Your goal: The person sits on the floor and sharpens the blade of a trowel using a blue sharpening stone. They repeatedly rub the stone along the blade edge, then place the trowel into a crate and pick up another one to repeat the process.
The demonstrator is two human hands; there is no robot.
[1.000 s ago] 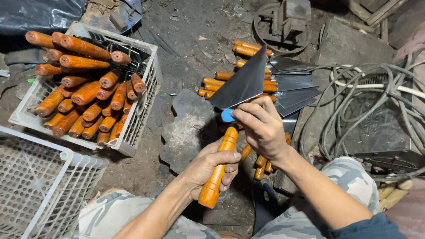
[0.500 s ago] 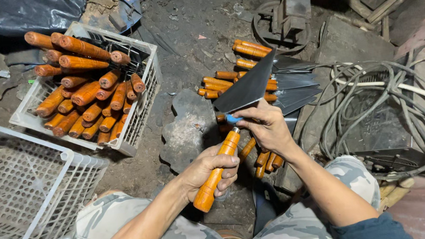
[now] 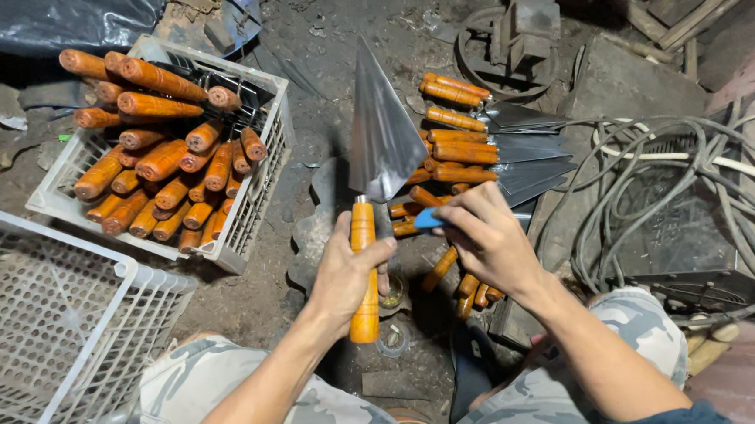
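My left hand (image 3: pixel 344 271) grips the orange wooden handle (image 3: pixel 365 274) of a trowel and holds it upright, its shiny triangular metal blade (image 3: pixel 381 133) pointing away from me. My right hand (image 3: pixel 488 236) is just to the right of the handle, fingers closed around a small blue object (image 3: pixel 428 219) that sits beside the blade's base. Behind my right hand lies a pile of finished trowels (image 3: pixel 478 149) with orange handles and dark blades on the ground.
A white plastic crate (image 3: pixel 258 189) at upper left holds several loose orange wooden handles (image 3: pixel 156 164). Another white lattice crate (image 3: pixel 48 328) stands at lower left. Grey cables (image 3: pixel 681 185) coil at right over dark metal scrap. My knees in camouflage trousers frame the bottom.
The trowel has swung from leaning right to upright, blade now pointing away. My right hand slid off the blade's neck to the side, still holding the blue object.
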